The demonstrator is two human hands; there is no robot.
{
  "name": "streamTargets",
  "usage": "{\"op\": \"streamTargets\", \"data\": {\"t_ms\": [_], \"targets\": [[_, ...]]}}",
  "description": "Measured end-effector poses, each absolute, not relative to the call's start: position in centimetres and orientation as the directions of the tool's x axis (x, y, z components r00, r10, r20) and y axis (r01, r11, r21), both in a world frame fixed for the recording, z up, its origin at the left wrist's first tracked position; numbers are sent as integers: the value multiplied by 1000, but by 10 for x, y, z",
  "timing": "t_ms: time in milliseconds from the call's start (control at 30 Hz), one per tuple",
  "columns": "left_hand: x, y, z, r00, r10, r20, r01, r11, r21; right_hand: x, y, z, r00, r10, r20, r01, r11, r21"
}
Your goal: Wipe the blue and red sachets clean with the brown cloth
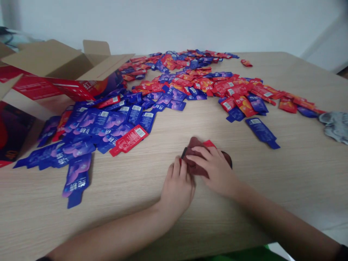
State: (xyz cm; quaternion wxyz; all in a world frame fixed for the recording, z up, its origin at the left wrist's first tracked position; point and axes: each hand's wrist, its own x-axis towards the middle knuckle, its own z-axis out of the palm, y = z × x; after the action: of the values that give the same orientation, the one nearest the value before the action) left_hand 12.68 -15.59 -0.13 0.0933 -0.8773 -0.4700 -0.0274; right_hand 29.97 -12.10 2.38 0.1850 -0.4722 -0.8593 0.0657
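A soft brown cloth-like piece (195, 159) lies bunched on the table between my hands; its exact kind is hard to make out. My left hand (178, 186) has its fingers curled in at the left, dark edge of the brown piece, with a speck of red between them. Across the top of the piece lies my right hand (217, 170), fingers bent over it and holding it. Past those fingers a bit of red packet (208, 144) sticks out. A dark, rounded object (227, 158) shows beside the right hand, mostly covered.
Blue sachets (89, 123) and red sachets (233, 88) are heaped across the table's left and back. Open cardboard boxes (67, 65) stand at the left. One blue sachet (262, 132) lies apart at the right, near a grey crumpled cloth (337, 125).
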Motion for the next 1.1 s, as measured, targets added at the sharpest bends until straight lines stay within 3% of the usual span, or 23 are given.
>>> {"op": "streamTargets", "data": {"t_ms": [100,267,433,533,700,867,1100], "targets": [[127,-156,-2,557,821,125,829,-541,-145,317,-118,11,-432,880,198,827,474,-302],[126,-157,-2,555,824,117,831,-540,-136,363,-93,17,-223,948,226,910,286,-301],[126,-156,-2,562,816,132,826,-548,-131,320,-102,33,-330,883,334,835,438,-333],[127,-156,-3,549,824,140,836,-538,-110,290,-116,24,-478,839,259,787,541,-298],[127,-156,-3,556,822,124,830,-542,-132,316,-107,3,-365,902,230,873,417,-253],[126,-156,-3,553,825,116,832,-537,-139,348,-90,12,-208,942,263,934,271,-231],[127,-156,-2,555,824,111,831,-543,-124,293,-122,19,-462,862,208,827,504,-249]]}}
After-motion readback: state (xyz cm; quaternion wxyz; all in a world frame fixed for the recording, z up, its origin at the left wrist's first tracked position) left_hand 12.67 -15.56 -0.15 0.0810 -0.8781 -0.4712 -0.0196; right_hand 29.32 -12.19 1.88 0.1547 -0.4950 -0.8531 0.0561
